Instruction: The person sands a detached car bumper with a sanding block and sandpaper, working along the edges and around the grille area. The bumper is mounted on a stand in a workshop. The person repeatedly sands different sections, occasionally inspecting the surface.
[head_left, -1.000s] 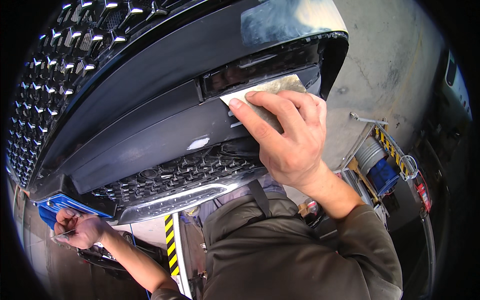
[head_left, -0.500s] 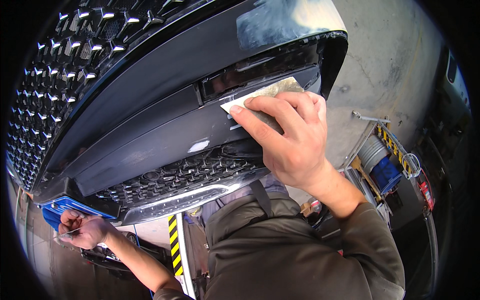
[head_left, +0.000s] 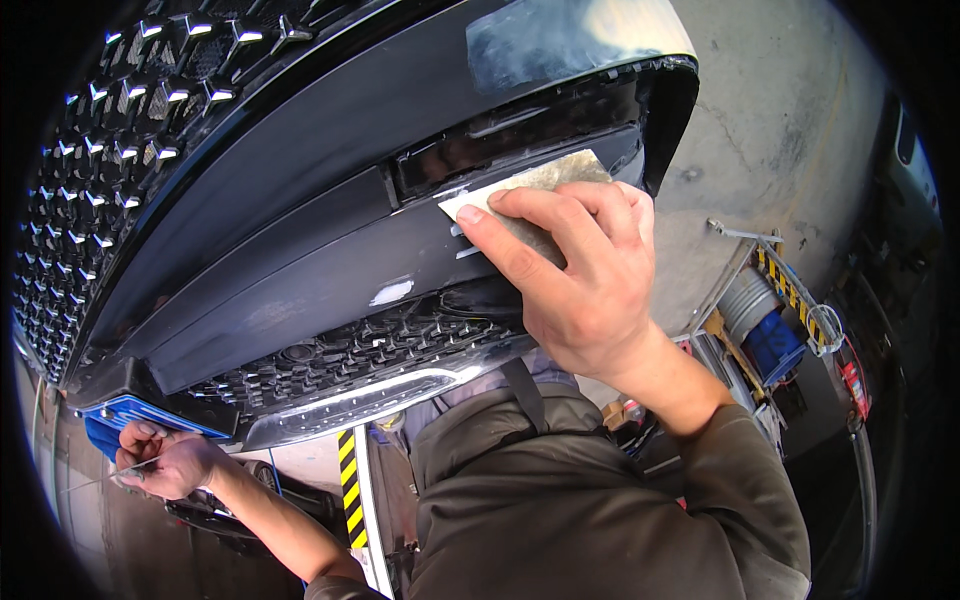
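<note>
My right hand [head_left: 590, 270] grips a thin, flat sheet [head_left: 555, 178], mottled beige-grey with a pale left corner. It lies against or just over a dark grey car bumper [head_left: 300, 235], just below a black recessed opening [head_left: 520, 130]; exact contact is hidden. Pale streaks show by its left end. Lower down on the bumper is a white patch [head_left: 391, 292]. At the lower left, my left hand [head_left: 170, 462] has its fingers curled round a thin plate [head_left: 110, 477] seen almost edge-on. That hand is beside a blue number plate [head_left: 150, 411].
A black grille with silver star-shaped pieces [head_left: 125, 150] fills the upper left. A whitish sanded area [head_left: 570, 45] is at the bumper's top corner. To the right stands a cart with a blue container [head_left: 770, 350] and a striped bar [head_left: 790, 290]. Another striped post [head_left: 350, 490] is below.
The thin plate in my left hand has tilted, so more of its edge shows toward the left. My right hand and its sheet have barely moved; the view has shifted slightly.
</note>
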